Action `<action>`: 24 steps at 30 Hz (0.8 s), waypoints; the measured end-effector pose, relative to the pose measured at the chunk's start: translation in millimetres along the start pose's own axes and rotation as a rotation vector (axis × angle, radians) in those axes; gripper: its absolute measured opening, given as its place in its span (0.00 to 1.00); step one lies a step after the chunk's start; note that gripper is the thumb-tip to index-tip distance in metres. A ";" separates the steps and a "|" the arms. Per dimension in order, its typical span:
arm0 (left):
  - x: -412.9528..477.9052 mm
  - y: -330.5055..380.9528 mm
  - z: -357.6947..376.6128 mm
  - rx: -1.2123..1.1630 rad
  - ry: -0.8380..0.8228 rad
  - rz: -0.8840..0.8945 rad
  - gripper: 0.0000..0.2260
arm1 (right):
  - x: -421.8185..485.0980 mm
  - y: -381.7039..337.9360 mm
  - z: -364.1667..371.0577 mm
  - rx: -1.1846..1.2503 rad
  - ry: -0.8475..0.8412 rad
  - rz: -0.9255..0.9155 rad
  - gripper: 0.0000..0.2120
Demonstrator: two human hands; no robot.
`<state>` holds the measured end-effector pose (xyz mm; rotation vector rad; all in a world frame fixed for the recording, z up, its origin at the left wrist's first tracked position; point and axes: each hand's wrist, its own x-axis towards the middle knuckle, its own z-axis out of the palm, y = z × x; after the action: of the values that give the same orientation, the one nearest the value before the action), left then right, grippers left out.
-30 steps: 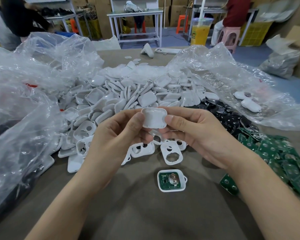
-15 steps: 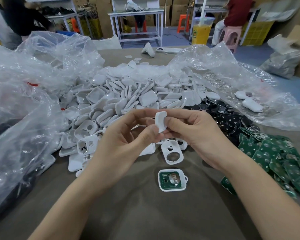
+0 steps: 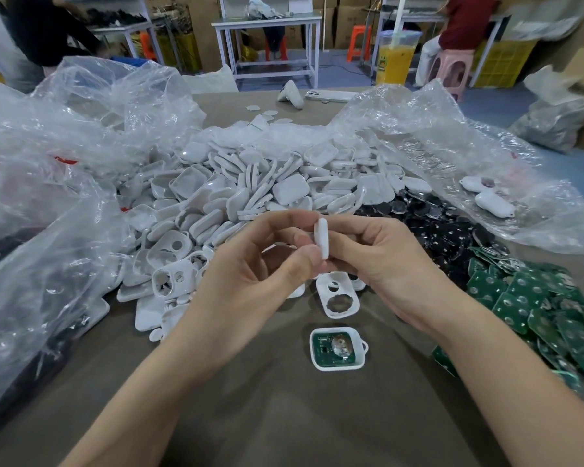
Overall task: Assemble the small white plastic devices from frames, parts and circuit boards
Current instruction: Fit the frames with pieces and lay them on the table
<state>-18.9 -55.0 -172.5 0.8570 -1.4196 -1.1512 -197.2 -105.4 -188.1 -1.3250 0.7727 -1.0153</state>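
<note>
Spilling from a clear bag (image 3: 48, 203) at the left, white shells (image 3: 250, 183) heap the far table. The left hand (image 3: 246, 284) and right hand (image 3: 388, 264) pinch one white cover (image 3: 321, 238) edge-on between fingertips. Nearer lies an open case (image 3: 338, 348) holding a green board. Loose circuit boards (image 3: 536, 298), perhaps with battery clips, crowd the right.

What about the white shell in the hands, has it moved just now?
Yes. The white shell turned from face-on to edge-on and drifted slightly right, more in line with the board-filled case lying below it.
</note>
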 end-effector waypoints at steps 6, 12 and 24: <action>-0.4 -0.5 1.4 0.084 0.060 -0.013 0.11 | -4.2 -3.0 7.1 -0.170 0.128 -0.100 0.09; 0.3 -2.9 1.8 0.033 0.031 -0.011 0.11 | -3.6 -3.0 9.4 -0.154 0.188 -0.121 0.08; -2.4 -4.5 5.4 -0.012 -0.038 0.005 0.11 | -4.1 -6.2 14.0 -0.110 0.191 -0.183 0.08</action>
<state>-24.1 -53.0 -177.3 0.8266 -1.4440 -1.1762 -187.0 -95.8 -180.7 -1.4268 0.8724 -1.2743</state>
